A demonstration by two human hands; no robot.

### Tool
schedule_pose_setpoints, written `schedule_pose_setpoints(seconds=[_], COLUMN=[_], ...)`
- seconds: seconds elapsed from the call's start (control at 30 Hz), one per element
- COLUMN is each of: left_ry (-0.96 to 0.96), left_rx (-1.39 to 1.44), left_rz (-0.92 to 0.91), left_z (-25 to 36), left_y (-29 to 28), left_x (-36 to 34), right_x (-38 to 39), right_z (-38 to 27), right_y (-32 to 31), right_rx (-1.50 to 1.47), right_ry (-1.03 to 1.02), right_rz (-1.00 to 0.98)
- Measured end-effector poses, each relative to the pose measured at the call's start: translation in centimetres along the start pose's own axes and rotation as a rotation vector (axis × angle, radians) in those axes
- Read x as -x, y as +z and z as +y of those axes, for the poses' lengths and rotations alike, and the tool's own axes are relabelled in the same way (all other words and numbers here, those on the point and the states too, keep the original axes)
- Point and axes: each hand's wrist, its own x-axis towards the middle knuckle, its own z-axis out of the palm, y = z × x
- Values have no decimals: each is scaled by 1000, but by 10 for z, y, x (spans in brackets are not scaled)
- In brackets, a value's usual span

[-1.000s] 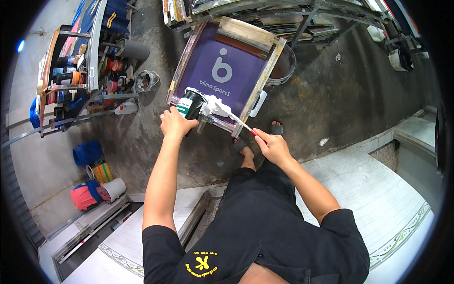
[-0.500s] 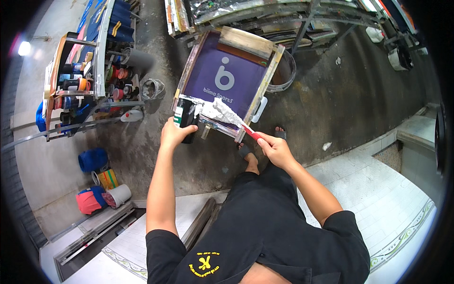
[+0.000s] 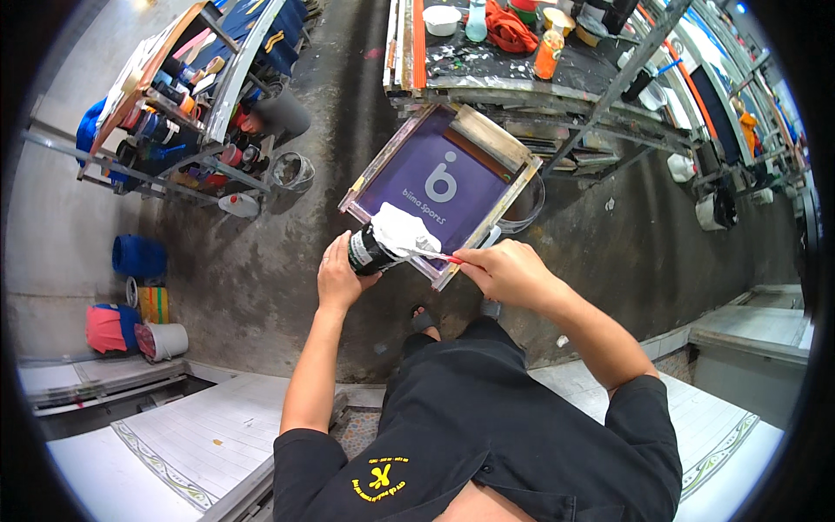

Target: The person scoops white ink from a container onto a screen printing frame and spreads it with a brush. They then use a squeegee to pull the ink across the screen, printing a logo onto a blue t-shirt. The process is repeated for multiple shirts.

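White-smeared spatula [image 3: 424,251] pinched in right hand [image 3: 507,271] fingers, lying level, blade leftward over dark jar [image 3: 369,252] gripped by left hand [image 3: 341,277], touching purple screen frame [image 3: 439,187].

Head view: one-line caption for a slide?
Left hand tilts a dark ink jar over a purple-mesh printing screen; right hand scrapes white ink with a red-handled spatula.

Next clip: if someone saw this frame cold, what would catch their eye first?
Most likely the purple printing screen in its wooden frame, tilted at centre above the grey floor. At its near edge the left hand holds a dark jar smeared with white paste, while the right hand works a red-handled spatula into it. Bright cans crowd the rack at upper left.
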Motion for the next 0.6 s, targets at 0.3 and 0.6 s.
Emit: schedule_pose_setpoints(seconds=[0.3, 0.6], left_ry=[-246, -471], left_rx=[177, 153], left_rz=[151, 152], left_z=[20, 11], left_y=[5, -20], left_x=[24, 15], right_x=[-30, 18], right_z=[-52, -65], right_y=[16, 11], right_rx=[352, 369], right_ry=[-46, -77], right_rz=[-182, -64])
